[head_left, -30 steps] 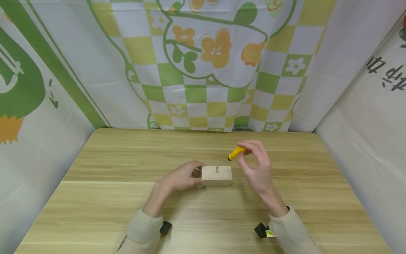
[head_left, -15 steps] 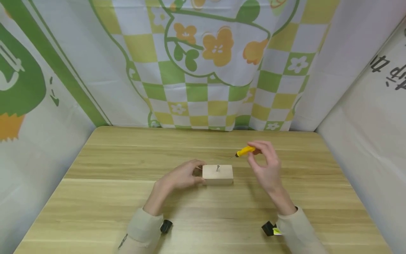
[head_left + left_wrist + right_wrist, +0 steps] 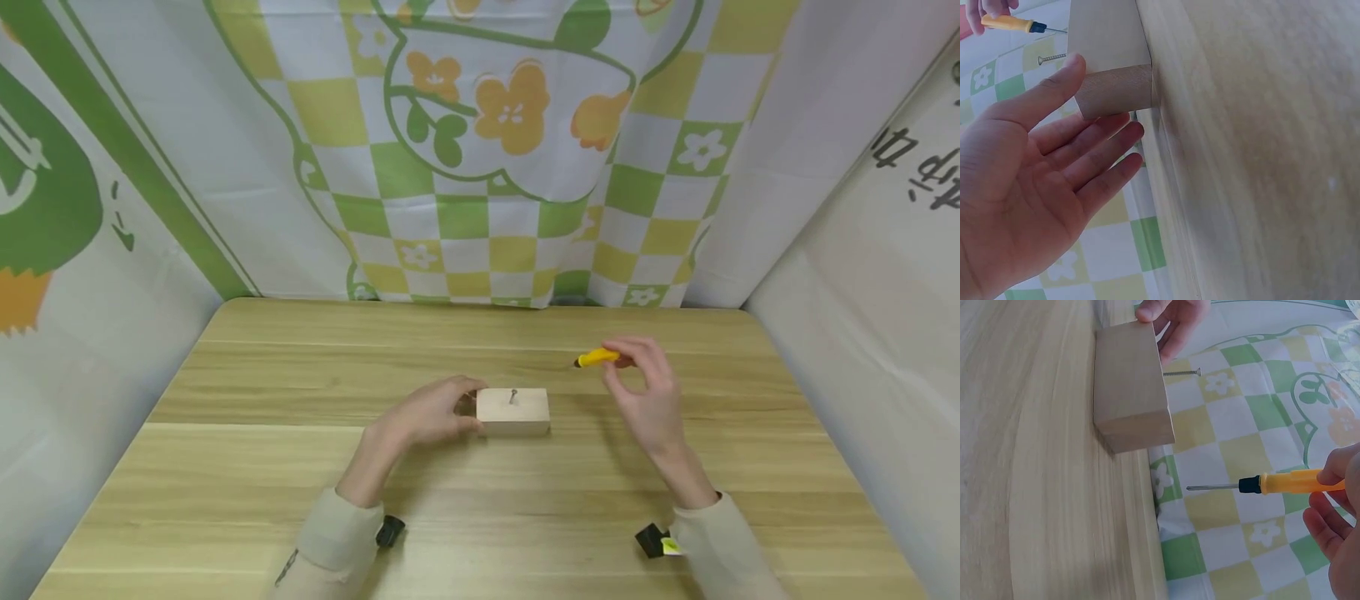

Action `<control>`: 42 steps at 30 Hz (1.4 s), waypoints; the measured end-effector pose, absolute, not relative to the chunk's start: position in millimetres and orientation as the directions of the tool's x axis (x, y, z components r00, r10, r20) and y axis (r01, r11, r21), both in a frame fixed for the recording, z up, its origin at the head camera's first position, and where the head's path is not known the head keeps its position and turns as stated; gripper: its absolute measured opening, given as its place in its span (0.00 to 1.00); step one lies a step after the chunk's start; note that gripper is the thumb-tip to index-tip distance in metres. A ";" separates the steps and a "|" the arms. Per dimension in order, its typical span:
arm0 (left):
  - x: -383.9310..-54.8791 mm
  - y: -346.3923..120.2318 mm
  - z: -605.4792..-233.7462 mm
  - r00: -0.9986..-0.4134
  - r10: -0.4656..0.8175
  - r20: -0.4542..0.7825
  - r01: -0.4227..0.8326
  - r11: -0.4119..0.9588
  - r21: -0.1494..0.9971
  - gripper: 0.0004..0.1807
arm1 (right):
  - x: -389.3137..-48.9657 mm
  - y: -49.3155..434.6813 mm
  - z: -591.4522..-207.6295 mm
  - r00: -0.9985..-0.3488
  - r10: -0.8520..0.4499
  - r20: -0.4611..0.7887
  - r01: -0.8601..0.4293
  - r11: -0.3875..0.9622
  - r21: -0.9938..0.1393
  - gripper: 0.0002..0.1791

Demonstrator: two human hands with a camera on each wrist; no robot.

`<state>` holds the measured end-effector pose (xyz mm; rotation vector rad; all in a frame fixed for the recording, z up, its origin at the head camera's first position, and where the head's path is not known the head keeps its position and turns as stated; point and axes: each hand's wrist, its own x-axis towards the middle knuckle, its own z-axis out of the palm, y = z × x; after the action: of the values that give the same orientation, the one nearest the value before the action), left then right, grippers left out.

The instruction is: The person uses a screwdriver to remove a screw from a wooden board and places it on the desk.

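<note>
A pale wooden block (image 3: pixel 525 427) lies on the table, with a screw (image 3: pixel 1182 373) standing up from its top face, most of the shank exposed. My left hand (image 3: pixel 429 414) holds the block's left end, thumb on the near side and fingers at the far side. Off to the block's right, above the table, my right hand (image 3: pixel 651 402) pinches the yellow handle of a small screwdriver (image 3: pixel 1288 482) between thumb and fingers. Its thin metal shaft points left and is apart from the screw. The handle's rear end is hidden in the hand.
The wood-grain table (image 3: pixel 262 492) reaches back to a checked, flower-printed curtain (image 3: pixel 465 221). White printed sheets hang at the left and right sides. A black wrist device (image 3: pixel 652 540) sits at the right sleeve, another (image 3: pixel 390 532) at the left.
My right hand has moved to the right with the screwdriver, away from the block and screw; the screwdriver now lies closer to level. The left hand and the block have stayed in place.
</note>
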<state>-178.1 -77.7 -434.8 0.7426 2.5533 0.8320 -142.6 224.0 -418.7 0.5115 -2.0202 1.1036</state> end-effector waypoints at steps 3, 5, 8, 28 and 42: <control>-178.4 -78.2 -434.1 -0.799 0.580 -0.161 0.372 0.686 0.625 0.34 | -142.2 227.0 -418.7 -0.633 0.014 0.774 -0.640 0.554 -0.533 0.20; -178.7 -78.4 -434.1 -0.796 0.584 -0.159 0.375 0.683 0.627 0.34 | -141.9 229.0 -419.2 -0.634 0.014 0.773 -0.634 0.563 -0.530 0.20; -178.9 -78.7 -434.7 -0.793 0.589 -0.158 0.380 0.681 0.626 0.34 | -141.5 232.2 -421.2 -0.635 0.012 0.772 -0.629 0.572 -0.526 0.19; -176.2 -78.3 -432.2 -0.805 0.578 -0.130 0.405 0.697 0.592 0.36 | -134.9 250.6 -437.8 -0.704 -0.004 0.710 -0.536 0.660 -0.527 0.17; -182.6 -66.0 -426.1 -0.793 0.608 0.024 0.507 0.638 0.579 0.24 | -131.3 259.1 -442.7 -0.714 -0.015 0.700 -0.520 0.681 -0.515 0.17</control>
<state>-182.6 -66.0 -426.1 0.9216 2.6834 0.8688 -131.3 259.1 -442.7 0.4091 -2.2080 0.9529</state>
